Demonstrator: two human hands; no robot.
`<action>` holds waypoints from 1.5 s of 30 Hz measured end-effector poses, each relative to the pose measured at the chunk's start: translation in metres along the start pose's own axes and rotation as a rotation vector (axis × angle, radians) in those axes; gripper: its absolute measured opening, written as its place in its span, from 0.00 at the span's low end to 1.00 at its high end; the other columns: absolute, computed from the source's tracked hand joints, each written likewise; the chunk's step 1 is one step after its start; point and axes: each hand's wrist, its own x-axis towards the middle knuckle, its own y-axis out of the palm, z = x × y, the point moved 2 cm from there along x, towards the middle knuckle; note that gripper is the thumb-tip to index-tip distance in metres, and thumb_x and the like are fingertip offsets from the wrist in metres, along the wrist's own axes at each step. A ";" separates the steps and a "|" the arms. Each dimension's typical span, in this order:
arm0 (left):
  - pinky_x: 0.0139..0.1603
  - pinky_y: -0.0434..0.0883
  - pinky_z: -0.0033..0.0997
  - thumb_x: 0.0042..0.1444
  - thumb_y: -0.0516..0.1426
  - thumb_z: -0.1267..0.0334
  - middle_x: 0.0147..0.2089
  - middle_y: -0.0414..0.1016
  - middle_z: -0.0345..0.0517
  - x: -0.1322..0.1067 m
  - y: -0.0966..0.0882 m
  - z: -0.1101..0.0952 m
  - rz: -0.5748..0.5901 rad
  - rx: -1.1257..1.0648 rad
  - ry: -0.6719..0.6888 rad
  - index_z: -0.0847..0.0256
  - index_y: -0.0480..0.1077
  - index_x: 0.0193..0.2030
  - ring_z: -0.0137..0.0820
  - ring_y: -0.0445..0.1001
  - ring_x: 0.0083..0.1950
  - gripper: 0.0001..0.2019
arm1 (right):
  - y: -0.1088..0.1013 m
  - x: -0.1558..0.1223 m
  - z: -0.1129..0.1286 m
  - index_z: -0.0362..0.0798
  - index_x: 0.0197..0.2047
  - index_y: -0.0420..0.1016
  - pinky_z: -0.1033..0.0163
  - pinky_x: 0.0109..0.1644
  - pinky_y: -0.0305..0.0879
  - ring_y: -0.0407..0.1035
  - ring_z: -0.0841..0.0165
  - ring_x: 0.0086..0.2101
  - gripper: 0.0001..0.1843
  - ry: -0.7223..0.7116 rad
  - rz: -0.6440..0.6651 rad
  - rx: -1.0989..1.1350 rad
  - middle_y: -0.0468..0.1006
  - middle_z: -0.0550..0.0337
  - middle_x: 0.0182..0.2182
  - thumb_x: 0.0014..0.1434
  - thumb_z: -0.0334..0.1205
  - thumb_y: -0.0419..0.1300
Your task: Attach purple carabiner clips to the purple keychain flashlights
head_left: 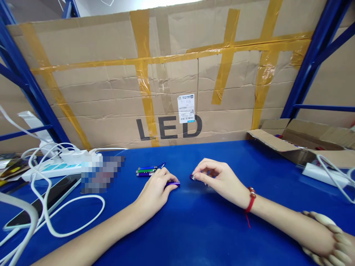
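Observation:
My left hand [158, 186] is closed around a slim purple metal tube [174, 183], whose end sticks out past the thumb toward the right. A little to the right, my right hand [219, 176] pinches a small shiny metal piece with a dark loop [192, 177] between thumb and fingertips, just above the blue tabletop [205, 221]. The two held things are apart. Just behind my left hand, a blue tube [145, 168], a green tube [144, 171] and a dark violet tube [142, 174] lie side by side, partly covered by the hand. A dark strap [162, 165] lies at their right end.
On the left are a white power strip [55, 168], a phone [52, 195] and looping white cables [102, 210]. An open cardboard box [274, 140] and a white block [324, 174] with a cable stand at right. A taped cardboard sheet [111, 96] closes off the back between blue posts.

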 end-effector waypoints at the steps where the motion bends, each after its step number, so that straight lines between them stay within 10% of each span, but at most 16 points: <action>1: 0.47 0.61 0.36 0.58 0.49 0.66 0.39 0.67 0.46 0.000 0.000 -0.001 0.004 -0.019 0.012 0.61 0.69 0.37 0.35 0.65 0.43 0.08 | 0.000 0.000 0.000 0.45 0.28 0.75 0.71 0.25 0.59 0.65 0.75 0.25 0.09 0.000 0.004 -0.003 0.73 0.60 0.28 0.53 0.41 0.59; 12: 0.48 0.59 0.32 0.60 0.46 0.67 0.40 0.64 0.44 -0.006 -0.005 -0.021 -0.132 -0.225 0.061 0.60 0.59 0.39 0.31 0.63 0.44 0.03 | 0.001 0.001 -0.006 0.46 0.32 0.76 0.71 0.26 0.60 0.66 0.75 0.26 0.08 0.021 0.015 -0.009 0.75 0.61 0.29 0.55 0.41 0.58; 23: 0.35 0.61 0.24 0.62 0.42 0.66 0.35 0.66 0.39 -0.014 -0.001 -0.030 0.034 -0.338 0.066 0.58 0.58 0.43 0.25 0.63 0.32 0.07 | 0.001 -0.001 0.011 0.45 0.27 0.76 0.71 0.27 0.58 0.65 0.74 0.27 0.06 -0.045 0.063 0.061 0.75 0.60 0.28 0.50 0.39 0.62; 39: 0.32 0.64 0.26 0.61 0.44 0.71 0.31 0.66 0.45 -0.022 0.004 -0.029 -0.114 -0.129 0.439 0.63 0.61 0.38 0.28 0.64 0.31 0.06 | 0.008 -0.005 -0.001 0.42 0.22 0.76 0.67 0.33 0.62 0.63 0.74 0.24 0.12 0.146 0.302 0.182 0.71 0.60 0.22 0.41 0.44 0.68; 45: 0.31 0.65 0.27 0.60 0.45 0.73 0.30 0.67 0.46 -0.022 0.003 -0.032 -0.178 -0.080 0.484 0.64 0.62 0.38 0.29 0.64 0.30 0.06 | 0.011 -0.010 -0.002 0.40 0.23 0.74 0.72 0.16 0.55 0.56 0.78 0.17 0.17 0.421 0.359 0.322 0.66 0.63 0.18 0.38 0.48 0.67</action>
